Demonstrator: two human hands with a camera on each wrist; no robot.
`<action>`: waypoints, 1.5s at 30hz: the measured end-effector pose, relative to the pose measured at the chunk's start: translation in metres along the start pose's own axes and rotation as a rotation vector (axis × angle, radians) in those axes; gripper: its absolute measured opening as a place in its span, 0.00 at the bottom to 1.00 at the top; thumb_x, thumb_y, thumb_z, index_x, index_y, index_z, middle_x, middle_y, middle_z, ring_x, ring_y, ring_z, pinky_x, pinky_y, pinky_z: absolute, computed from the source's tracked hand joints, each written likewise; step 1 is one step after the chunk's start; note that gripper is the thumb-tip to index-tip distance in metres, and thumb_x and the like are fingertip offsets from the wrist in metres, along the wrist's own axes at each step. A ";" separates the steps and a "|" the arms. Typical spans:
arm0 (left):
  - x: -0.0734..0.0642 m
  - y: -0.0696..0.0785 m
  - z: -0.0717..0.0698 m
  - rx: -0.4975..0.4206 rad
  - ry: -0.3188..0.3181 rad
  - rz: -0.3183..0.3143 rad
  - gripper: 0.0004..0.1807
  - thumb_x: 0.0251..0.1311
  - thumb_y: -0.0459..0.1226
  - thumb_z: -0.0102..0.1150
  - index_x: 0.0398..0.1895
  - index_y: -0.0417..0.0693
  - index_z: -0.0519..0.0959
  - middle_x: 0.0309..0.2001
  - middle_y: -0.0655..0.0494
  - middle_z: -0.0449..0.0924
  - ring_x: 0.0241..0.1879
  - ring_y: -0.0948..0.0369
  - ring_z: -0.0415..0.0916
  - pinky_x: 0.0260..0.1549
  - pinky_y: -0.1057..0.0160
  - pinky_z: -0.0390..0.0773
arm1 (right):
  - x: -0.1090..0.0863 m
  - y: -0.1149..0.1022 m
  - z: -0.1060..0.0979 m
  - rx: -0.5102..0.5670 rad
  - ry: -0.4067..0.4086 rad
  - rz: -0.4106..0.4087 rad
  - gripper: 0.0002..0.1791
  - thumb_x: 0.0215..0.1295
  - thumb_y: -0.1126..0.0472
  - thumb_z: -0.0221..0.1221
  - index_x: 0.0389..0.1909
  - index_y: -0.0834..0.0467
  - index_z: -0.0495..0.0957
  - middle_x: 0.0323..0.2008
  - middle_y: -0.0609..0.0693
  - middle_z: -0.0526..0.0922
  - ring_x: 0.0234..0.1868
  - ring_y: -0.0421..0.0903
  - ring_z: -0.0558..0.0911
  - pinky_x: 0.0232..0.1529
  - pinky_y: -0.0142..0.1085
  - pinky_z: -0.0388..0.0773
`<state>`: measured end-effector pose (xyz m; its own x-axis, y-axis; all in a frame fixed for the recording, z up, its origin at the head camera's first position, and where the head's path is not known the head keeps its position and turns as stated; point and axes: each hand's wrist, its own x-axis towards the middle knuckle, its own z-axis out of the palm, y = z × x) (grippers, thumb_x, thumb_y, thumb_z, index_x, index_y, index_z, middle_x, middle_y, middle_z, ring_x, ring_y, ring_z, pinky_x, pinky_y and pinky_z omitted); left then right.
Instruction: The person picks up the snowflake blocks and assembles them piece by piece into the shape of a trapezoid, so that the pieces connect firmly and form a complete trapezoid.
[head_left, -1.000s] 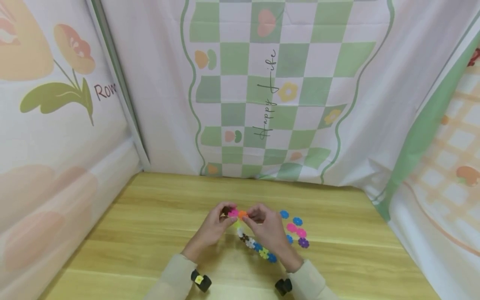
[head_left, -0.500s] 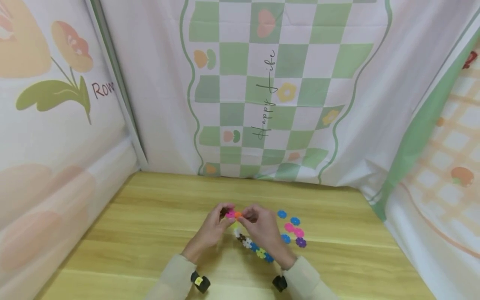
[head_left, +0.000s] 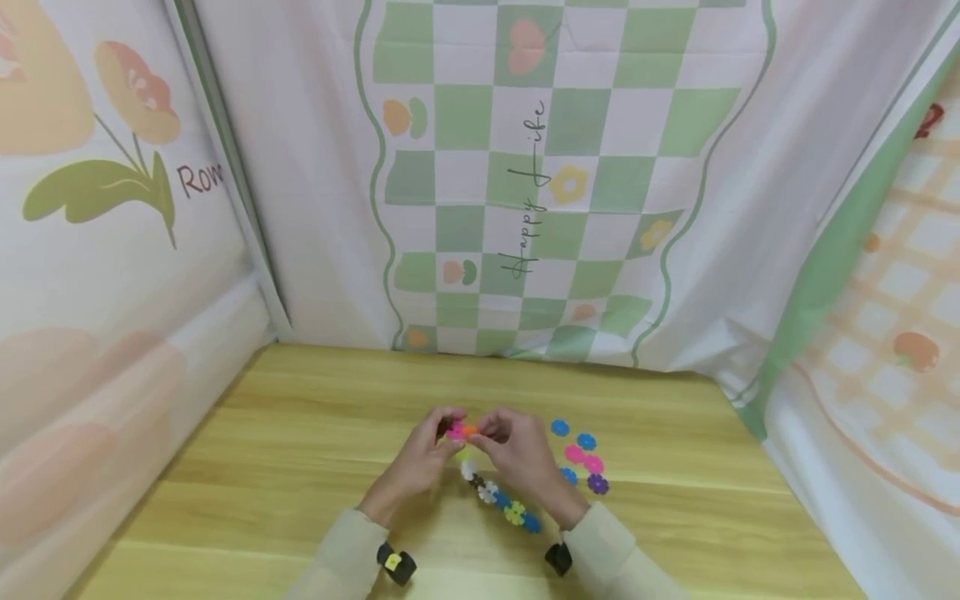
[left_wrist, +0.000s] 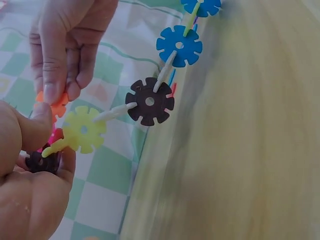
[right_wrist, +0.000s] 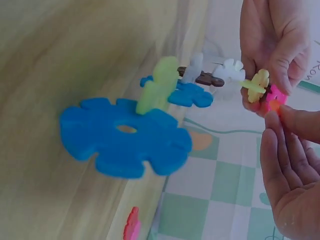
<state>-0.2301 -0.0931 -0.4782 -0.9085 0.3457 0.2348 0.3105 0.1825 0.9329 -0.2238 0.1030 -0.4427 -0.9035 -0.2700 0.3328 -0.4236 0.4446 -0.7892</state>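
Note:
Between thumb and fingers my left hand holds the end of a chain of interlocking plastic snowflake discs, at a pink snowflake disc and a dark brown disc. My right hand pinches an orange snowflake disc against the pink one; fingers hide how far their slots engage. From the left hand, a yellow disc, white ones, a dark brown disc and blue ones follow. The chain slopes down toward the right forearm, ending in a blue disc.
Loose discs lie on the wooden table right of my right hand: several blue ones, pink ones and a purple one. Patterned curtains enclose the table at the back and sides.
The view has turned slightly, shifting everything left. My right hand has moved a little closer to the left, bringing the orange disc nearer the pink one. Both hands keep their hold.

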 end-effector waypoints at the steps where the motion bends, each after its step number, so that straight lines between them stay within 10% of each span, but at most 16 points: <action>1: 0.000 -0.001 -0.001 0.002 -0.003 -0.001 0.24 0.75 0.28 0.55 0.71 0.33 0.67 0.61 0.39 0.75 0.62 0.50 0.74 0.63 0.70 0.76 | 0.000 0.000 0.000 0.001 -0.006 0.013 0.05 0.65 0.64 0.72 0.36 0.55 0.85 0.33 0.49 0.89 0.34 0.43 0.88 0.38 0.29 0.87; 9: 0.001 -0.004 -0.009 0.064 -0.090 -0.047 0.26 0.76 0.44 0.61 0.70 0.40 0.73 0.60 0.51 0.80 0.60 0.56 0.77 0.64 0.57 0.78 | 0.001 0.005 -0.008 -0.054 -0.073 0.063 0.06 0.65 0.64 0.72 0.36 0.54 0.83 0.33 0.46 0.88 0.32 0.39 0.86 0.36 0.29 0.86; 17: 0.003 -0.003 -0.010 0.171 -0.187 0.045 0.16 0.74 0.44 0.63 0.61 0.54 0.82 0.49 0.60 0.85 0.47 0.64 0.80 0.50 0.66 0.82 | -0.003 0.013 -0.026 -0.014 -0.247 0.006 0.05 0.69 0.62 0.69 0.41 0.56 0.84 0.38 0.49 0.89 0.38 0.44 0.89 0.41 0.30 0.87; 31: 0.001 -0.006 -0.012 0.192 -0.214 0.053 0.12 0.79 0.42 0.55 0.58 0.52 0.82 0.47 0.53 0.82 0.43 0.64 0.75 0.43 0.68 0.80 | -0.057 0.044 -0.137 -0.238 -0.388 0.071 0.11 0.68 0.60 0.70 0.45 0.63 0.84 0.38 0.50 0.89 0.37 0.36 0.86 0.39 0.29 0.86; 45: -0.001 -0.003 -0.009 0.212 -0.187 0.007 0.12 0.80 0.40 0.53 0.59 0.48 0.80 0.44 0.52 0.80 0.42 0.63 0.73 0.40 0.69 0.77 | -0.098 0.078 -0.135 -0.255 -0.509 0.141 0.14 0.58 0.61 0.76 0.40 0.57 0.82 0.33 0.45 0.81 0.33 0.33 0.76 0.33 0.28 0.80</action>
<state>-0.2330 -0.1020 -0.4792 -0.8451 0.5075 0.1683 0.3859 0.3611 0.8489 -0.1773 0.2788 -0.4672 -0.8342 -0.5411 -0.1059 -0.3606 0.6808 -0.6376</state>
